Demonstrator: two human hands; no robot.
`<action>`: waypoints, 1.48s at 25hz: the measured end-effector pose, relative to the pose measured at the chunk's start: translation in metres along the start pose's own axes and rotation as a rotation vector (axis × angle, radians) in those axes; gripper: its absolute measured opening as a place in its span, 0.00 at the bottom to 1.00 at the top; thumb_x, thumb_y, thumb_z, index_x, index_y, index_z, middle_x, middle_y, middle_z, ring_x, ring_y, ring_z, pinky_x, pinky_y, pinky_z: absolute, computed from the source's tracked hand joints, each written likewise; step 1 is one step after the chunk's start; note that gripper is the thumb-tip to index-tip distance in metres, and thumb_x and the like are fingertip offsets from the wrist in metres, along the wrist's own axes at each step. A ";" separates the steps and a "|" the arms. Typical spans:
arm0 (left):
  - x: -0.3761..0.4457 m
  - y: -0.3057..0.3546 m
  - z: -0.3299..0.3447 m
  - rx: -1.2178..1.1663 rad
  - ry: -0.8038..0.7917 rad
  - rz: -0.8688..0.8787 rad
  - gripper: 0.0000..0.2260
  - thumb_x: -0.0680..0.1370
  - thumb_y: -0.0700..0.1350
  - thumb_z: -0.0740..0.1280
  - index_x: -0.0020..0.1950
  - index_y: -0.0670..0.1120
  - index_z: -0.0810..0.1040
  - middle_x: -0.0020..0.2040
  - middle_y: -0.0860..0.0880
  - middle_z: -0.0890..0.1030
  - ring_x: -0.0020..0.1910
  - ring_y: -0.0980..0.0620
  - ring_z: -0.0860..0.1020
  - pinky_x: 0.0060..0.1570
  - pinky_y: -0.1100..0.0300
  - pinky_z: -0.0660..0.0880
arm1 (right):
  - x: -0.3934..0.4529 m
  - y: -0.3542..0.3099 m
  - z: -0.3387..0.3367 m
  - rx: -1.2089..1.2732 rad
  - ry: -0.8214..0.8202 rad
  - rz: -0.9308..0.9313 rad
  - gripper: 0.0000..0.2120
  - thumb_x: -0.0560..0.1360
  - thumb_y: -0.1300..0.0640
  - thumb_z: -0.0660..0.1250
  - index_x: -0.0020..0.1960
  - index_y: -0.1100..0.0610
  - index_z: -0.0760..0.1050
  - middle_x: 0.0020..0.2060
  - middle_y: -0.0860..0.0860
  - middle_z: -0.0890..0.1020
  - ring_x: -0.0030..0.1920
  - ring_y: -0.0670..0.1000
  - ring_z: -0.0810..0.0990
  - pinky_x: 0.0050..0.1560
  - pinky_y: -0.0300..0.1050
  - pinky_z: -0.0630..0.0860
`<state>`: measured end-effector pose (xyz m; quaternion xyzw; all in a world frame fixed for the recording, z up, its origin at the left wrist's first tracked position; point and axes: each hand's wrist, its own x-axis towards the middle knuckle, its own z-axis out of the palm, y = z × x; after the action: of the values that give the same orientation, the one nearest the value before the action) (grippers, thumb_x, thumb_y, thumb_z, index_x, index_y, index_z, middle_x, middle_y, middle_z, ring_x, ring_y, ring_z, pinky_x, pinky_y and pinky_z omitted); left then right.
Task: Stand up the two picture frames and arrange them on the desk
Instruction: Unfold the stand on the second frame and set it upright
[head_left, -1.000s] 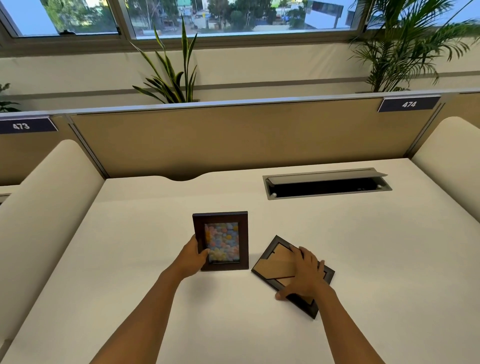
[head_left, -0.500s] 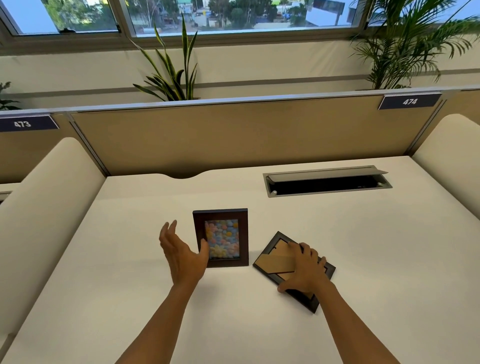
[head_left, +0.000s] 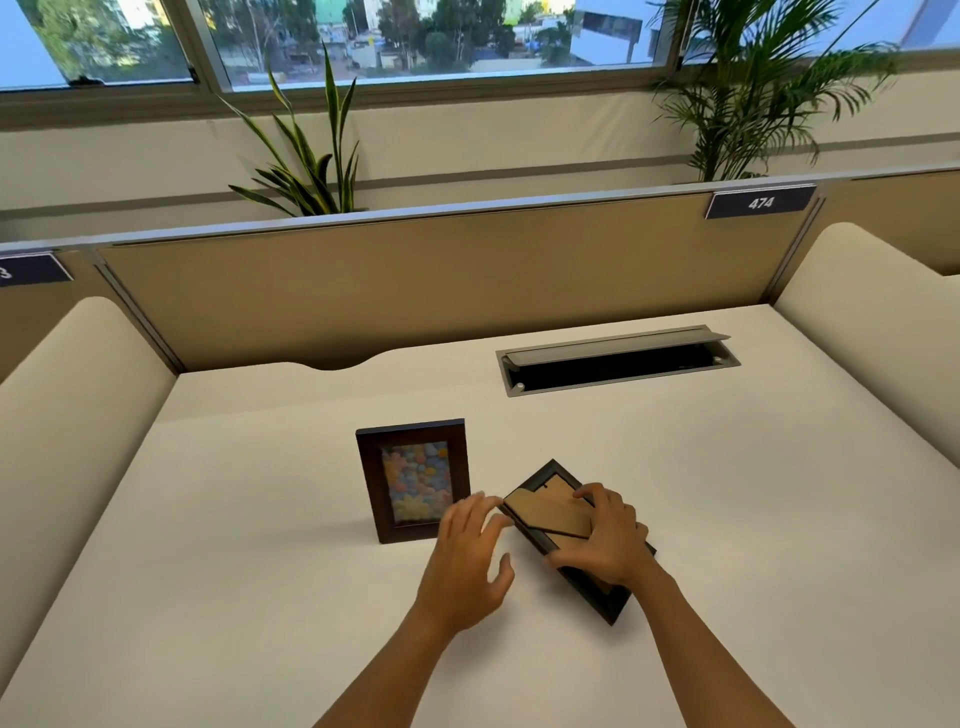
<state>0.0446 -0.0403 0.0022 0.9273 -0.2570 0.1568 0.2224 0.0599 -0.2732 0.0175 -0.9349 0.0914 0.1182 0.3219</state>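
A dark wooden picture frame (head_left: 414, 480) with a colourful photo stands upright on the white desk (head_left: 260, 519), facing me, with no hand on it. Just right of it a second dark frame (head_left: 550, 512) lies face down at an angle, its brown cardboard back and stand flap showing. My right hand (head_left: 605, 540) rests on this frame, fingers curled over the flap and the frame's near edge. My left hand (head_left: 470, 561) hovers with fingers spread at the flat frame's left corner, fingertips at the flap's tip, in front of the standing frame's lower right corner.
An open grey cable hatch (head_left: 618, 359) is set into the desk at the back right. A tan partition (head_left: 441, 291) closes the far side, and cream padded dividers (head_left: 67, 415) flank both sides. Plants (head_left: 306, 156) stand behind the partition.
My left hand let go of the standing frame and moved right to the flat frame's corner. My right hand stays on the flat frame, shifting its grip on the back flap.
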 end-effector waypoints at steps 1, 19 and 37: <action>-0.002 0.002 0.006 0.027 -0.053 0.056 0.17 0.73 0.52 0.68 0.62 0.54 0.74 0.68 0.52 0.74 0.72 0.52 0.65 0.71 0.48 0.68 | -0.002 0.000 -0.004 0.027 0.002 -0.005 0.45 0.48 0.28 0.74 0.61 0.36 0.61 0.63 0.46 0.69 0.62 0.54 0.70 0.62 0.56 0.71; 0.036 0.033 0.008 0.136 -0.060 0.438 0.12 0.73 0.41 0.73 0.54 0.50 0.78 0.53 0.52 0.81 0.55 0.50 0.76 0.59 0.56 0.69 | -0.031 0.009 -0.019 0.526 -0.213 -0.098 0.31 0.59 0.32 0.78 0.60 0.35 0.75 0.59 0.37 0.79 0.59 0.42 0.78 0.55 0.36 0.77; 0.022 0.023 0.004 0.081 -0.100 0.303 0.15 0.68 0.44 0.80 0.52 0.49 0.83 0.51 0.51 0.84 0.53 0.52 0.80 0.57 0.59 0.77 | -0.013 0.016 0.000 0.620 -0.068 -0.079 0.15 0.74 0.46 0.72 0.56 0.52 0.79 0.55 0.48 0.82 0.57 0.50 0.80 0.61 0.50 0.77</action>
<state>0.0507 -0.0685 0.0156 0.8928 -0.3981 0.1525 0.1454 0.0434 -0.2845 0.0112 -0.7904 0.0761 0.1034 0.5990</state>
